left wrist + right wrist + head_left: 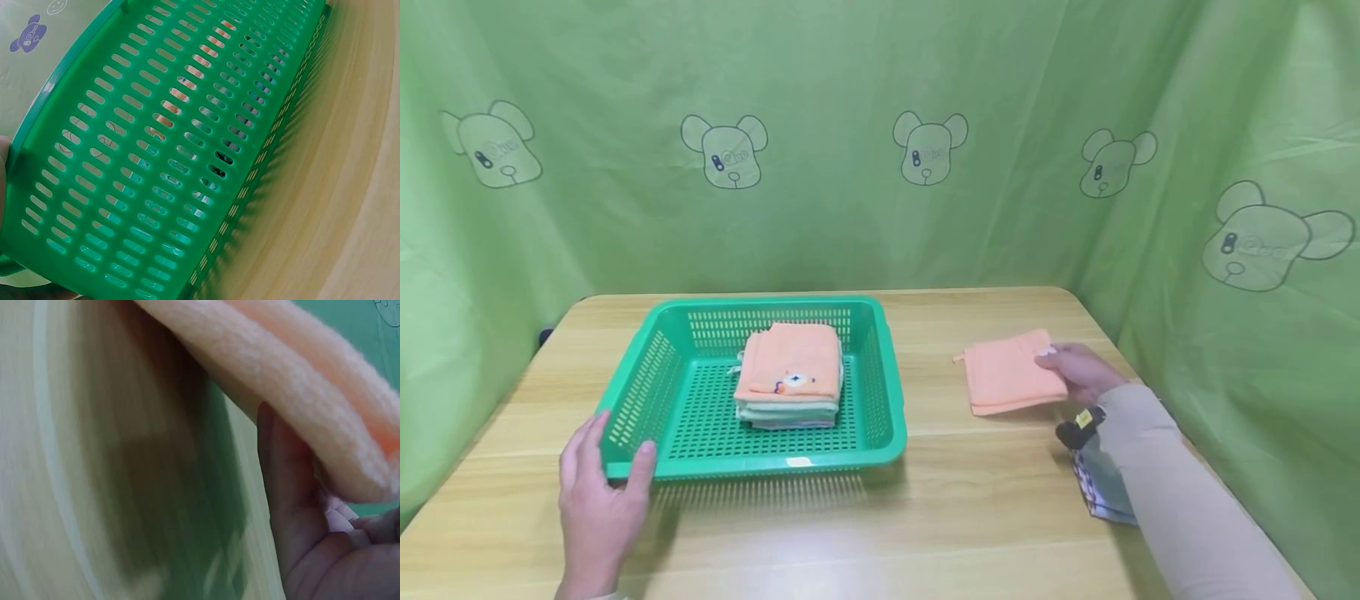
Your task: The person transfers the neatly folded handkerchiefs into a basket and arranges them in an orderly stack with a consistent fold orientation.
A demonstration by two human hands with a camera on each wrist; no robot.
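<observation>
On the left of the table stands a green perforated plastic basket (752,468), with a stack of folded towels (793,362) inside, an orange one on top bearing an embroidered animal face. My left hand (598,492) grips the basket's front left corner, the thumb by the front rim and the fingers along the left side. The left wrist view shows the basket's slotted front wall (144,156). Over the table's right side, my right hand (1081,371) pinches a folded orange towel (1011,372) by its right edge. Its thick folded layers (281,381) fill the upper part of the right wrist view.
A folded grey-blue cloth (1108,483) with a patterned edge lies at the right, partly covered by my right forearm. Green curtains (827,225) with bear-head outlines hang behind and beside the wooden table (940,508).
</observation>
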